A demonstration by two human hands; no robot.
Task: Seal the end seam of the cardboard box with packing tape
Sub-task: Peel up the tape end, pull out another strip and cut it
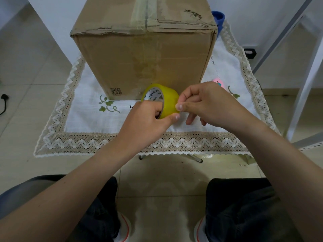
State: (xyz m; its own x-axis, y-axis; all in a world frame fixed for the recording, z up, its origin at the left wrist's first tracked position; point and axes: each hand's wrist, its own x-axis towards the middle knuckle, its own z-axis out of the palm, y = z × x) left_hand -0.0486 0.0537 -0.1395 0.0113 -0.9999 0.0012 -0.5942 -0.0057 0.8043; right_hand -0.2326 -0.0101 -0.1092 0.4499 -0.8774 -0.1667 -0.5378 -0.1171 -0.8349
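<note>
A tall brown cardboard box (pixel 143 58) stands on the small cloth-covered table (pixel 87 119). Old clear tape runs along its top seam, and the near top edge looks torn and rough. Just in front of the box, my left hand (pixel 148 117) grips a yellowish roll of packing tape (pixel 166 100), fingers through its core and thumb under the roll. My right hand (pixel 204 103) meets the roll's right side, thumb and forefinger pinched at the tape surface. Whether a free tape end is lifted cannot be seen.
A small pink object (pixel 218 82) lies on the cloth behind my right hand. A blue cup (pixel 218 18) stands behind the box's right corner. White furniture legs (pixel 304 84) rise at the right. My knees and shoes are below the table edge.
</note>
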